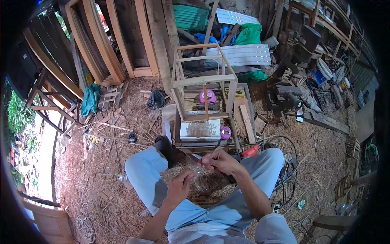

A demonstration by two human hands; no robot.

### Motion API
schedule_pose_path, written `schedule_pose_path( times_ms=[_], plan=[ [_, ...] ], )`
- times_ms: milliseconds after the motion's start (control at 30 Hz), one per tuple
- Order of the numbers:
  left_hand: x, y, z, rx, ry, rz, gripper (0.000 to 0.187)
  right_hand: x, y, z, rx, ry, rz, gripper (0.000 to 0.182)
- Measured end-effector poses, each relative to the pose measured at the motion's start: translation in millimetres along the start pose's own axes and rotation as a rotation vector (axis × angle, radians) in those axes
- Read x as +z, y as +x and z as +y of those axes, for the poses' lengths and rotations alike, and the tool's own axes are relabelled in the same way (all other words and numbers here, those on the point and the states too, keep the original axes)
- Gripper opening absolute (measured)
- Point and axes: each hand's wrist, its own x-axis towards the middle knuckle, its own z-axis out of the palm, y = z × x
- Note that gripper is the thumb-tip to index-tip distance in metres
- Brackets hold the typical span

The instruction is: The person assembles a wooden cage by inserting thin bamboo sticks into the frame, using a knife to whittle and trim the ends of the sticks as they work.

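Both my hands are raised between my knees, a short gap apart. My right hand (221, 162) is closed, with a slim pale pointed thing (196, 156) showing at its fingertips. Lower and to the left, my left hand (180, 188) has its fingers curled in a pinch; what they hold is too small to make out. Shiny clear plastic (200, 183) shows between and below the hands. Just beyond them a small wooden frame (205, 80) of thin strips stands on a low work box, over a worn white block (187, 131).
Pink tape measures (207, 96) lie by the frame. A red power tool (250, 151) and a black cable (293, 143) are beside my right knee. Wood shavings and offcuts cover the floor (105, 171). Wooden door frames (97, 40) lean at the back left; scrap is piled at right.
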Motion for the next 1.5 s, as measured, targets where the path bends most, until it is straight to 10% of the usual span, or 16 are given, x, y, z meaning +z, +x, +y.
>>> schedule_pose_path(
  times_ms=[1000, 1267, 1500],
  plan=[
    [-9.0, 6.1, 0.1, -0.122, 0.003, -0.082, 0.014, 12.6, 7.7, -1.8, 0.057, 0.064, 0.334, 0.026],
    [-29.1, -11.3, -21.3, -0.133, 0.058, -0.022, 0.014, -78.7, -21.3, -26.5, -0.165, 0.288, 0.637, 0.026],
    [-20.5, -5.7, -5.3, -0.089, 0.104, 0.036, 0.013, -23.5, -14.3, -23.4, -0.153, 0.323, 0.284, 0.031]
  ],
)
